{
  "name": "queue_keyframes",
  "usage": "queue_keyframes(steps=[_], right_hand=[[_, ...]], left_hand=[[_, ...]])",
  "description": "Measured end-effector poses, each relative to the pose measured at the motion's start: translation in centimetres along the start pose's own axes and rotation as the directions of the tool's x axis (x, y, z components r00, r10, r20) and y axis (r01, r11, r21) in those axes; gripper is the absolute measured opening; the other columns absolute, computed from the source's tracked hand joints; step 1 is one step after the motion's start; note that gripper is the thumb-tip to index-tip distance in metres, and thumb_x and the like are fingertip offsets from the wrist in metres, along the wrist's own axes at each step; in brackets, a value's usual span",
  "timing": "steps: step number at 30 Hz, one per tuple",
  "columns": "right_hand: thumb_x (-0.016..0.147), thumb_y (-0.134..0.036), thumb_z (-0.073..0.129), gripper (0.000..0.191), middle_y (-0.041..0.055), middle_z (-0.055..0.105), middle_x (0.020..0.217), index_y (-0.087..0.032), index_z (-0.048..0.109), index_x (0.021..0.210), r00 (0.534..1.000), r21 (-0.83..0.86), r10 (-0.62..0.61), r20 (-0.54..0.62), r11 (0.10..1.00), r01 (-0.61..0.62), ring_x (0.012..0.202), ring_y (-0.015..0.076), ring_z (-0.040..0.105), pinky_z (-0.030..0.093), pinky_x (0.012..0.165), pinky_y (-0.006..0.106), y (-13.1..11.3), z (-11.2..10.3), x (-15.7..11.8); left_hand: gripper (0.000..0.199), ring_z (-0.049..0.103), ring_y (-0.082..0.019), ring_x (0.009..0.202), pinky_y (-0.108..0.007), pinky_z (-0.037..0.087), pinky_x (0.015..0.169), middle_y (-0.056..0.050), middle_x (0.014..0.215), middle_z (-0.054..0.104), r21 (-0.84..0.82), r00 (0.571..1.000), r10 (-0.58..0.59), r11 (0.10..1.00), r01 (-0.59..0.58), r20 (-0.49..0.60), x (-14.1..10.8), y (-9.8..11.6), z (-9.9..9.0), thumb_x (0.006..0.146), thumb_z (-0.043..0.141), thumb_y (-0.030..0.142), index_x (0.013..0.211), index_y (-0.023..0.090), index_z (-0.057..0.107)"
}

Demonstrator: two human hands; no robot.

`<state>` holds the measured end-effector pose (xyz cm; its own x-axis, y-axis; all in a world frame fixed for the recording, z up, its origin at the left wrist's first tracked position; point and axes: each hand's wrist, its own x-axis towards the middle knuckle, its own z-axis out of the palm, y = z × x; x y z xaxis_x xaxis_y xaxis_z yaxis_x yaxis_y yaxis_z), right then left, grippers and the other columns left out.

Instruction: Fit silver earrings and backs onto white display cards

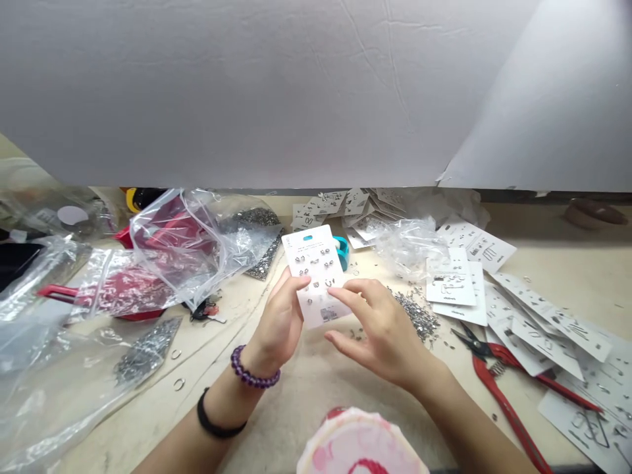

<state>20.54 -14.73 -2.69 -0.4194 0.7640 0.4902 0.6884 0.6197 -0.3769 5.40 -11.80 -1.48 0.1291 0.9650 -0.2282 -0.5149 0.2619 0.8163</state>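
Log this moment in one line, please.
left hand: holding earring card | right hand: at card's lower right | nearby: red-handled pruning shears

Left forearm (228, 396) bare and angled inward, left hand (282, 317) closed in a pinch, thumb laid straight on top, right forearm (464, 409) bare and slanting in opposite, right hand (385, 329) loosely curved, index finger (351, 299) extended toward the left hand, thumb apart beneath
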Motion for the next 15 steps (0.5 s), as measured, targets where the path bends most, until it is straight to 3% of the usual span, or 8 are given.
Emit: queue_keyframes(steps=[3, 7, 9, 11, 12, 13, 15], right_hand=[[0.075, -0.032, 0.061, 0.048, 0.0143, 0.049, 0.114, -0.015, 0.050, 0.118, 0.999, -0.091, 0.029, -0.017, 0.995, -0.030, 0.104, 0.0271, 0.045, 0.043, 0.084, 0.043, 0.0, 0.5, -0.2], [0.078, -0.020, 0.057, 0.030, 0.0137, 0.051, 0.110, -0.019, 0.059, 0.108, 0.971, -0.162, 0.037, -0.238, 0.984, -0.077, 0.101, 0.0265, 0.046, 0.043, 0.083, 0.043, -0.2, 1.3, -0.2], [0.080, -0.018, 0.054, 0.019, 0.0097, 0.058, 0.094, -0.020, 0.063, 0.097, 0.947, -0.042, 0.105, -0.304, 0.991, -0.124, 0.087, 0.0220, 0.052, 0.046, 0.075, 0.039, -0.3, 1.4, 0.1], [0.081, -0.022, 0.054, 0.014, 0.0061, 0.061, 0.082, -0.019, 0.064, 0.091, 0.910, 0.229, 0.307, -0.280, 0.941, -0.248, 0.074, 0.0180, 0.054, 0.048, 0.066, 0.034, -0.3, 1.1, 0.7], [0.081, -0.025, 0.055, 0.015, 0.0051, 0.062, 0.081, -0.019, 0.063, 0.092, 0.866, 0.402, 0.448, -0.222, 0.851, -0.337, 0.069, 0.0163, 0.054, 0.048, 0.059, 0.031, -0.2, 0.9, 1.1], [0.080, -0.027, 0.056, 0.017, 0.0044, 0.062, 0.083, -0.019, 0.062, 0.094, 0.798, 0.571, 0.587, -0.135, 0.704, -0.422, 0.065, 0.0145, 0.054, 0.048, 0.053, 0.028, 0.0, 0.6, 1.6], [0.077, -0.027, 0.061, 0.021, 0.0037, 0.064, 0.085, -0.019, 0.061, 0.096, 0.613, 0.817, 0.785, 0.094, 0.290, -0.498, 0.059, 0.0111, 0.053, 0.043, 0.041, 0.021, 0.5, 0.2, 2.9]], left_hand=[[0.029, 0.058, -0.021, 0.096, -0.031, 0.049, 0.076, -0.003, 0.101, 0.063, -0.039, 0.998, -0.059, 0.998, 0.058, -0.026, -0.1, 0.3, 0.1, 0.077, 0.050, 0.019, 0.106, 0.020, 0.053], [0.023, 0.058, -0.019, 0.092, -0.028, 0.050, 0.070, -0.003, 0.100, 0.062, -0.044, 0.999, -0.032, 0.999, 0.032, 0.010, -0.4, 0.6, 0.2, 0.076, 0.050, 0.018, 0.099, 0.019, 0.054], [0.022, 0.057, -0.018, 0.092, -0.029, 0.051, 0.070, -0.003, 0.102, 0.060, -0.049, 0.998, -0.022, 0.998, 0.025, 0.059, -0.6, 0.8, 0.3, 0.077, 0.049, 0.018, 0.098, 0.020, 0.054], [0.020, 0.056, -0.017, 0.090, -0.030, 0.051, 0.072, -0.004, 0.102, 0.058, -0.074, 0.998, -0.019, 0.997, 0.024, 0.066, -0.8, 1.1, 0.3, 0.077, 0.048, 0.019, 0.096, 0.019, 0.053], [0.019, 0.055, -0.016, 0.088, -0.030, 0.051, 0.071, -0.004, 0.100, 0.057, -0.084, 0.999, -0.013, 0.996, 0.016, 0.044, -0.9, 1.3, 0.3, 0.077, 0.048, 0.020, 0.095, 0.019, 0.053], [0.018, 0.055, -0.015, 0.086, -0.029, 0.050, 0.070, -0.004, 0.099, 0.056, -0.090, 1.000, -0.004, 0.996, 0.005, 0.009, -1.0, 1.6, 0.2, 0.077, 0.048, 0.020, 0.094, 0.018, 0.054], [0.016, 0.055, -0.012, 0.080, -0.025, 0.049, 0.066, -0.003, 0.096, 0.056, -0.098, 0.998, 0.012, 0.995, -0.019, -0.068, -1.0, 2.0, 0.1, 0.076, 0.050, 0.019, 0.092, 0.018, 0.054]])
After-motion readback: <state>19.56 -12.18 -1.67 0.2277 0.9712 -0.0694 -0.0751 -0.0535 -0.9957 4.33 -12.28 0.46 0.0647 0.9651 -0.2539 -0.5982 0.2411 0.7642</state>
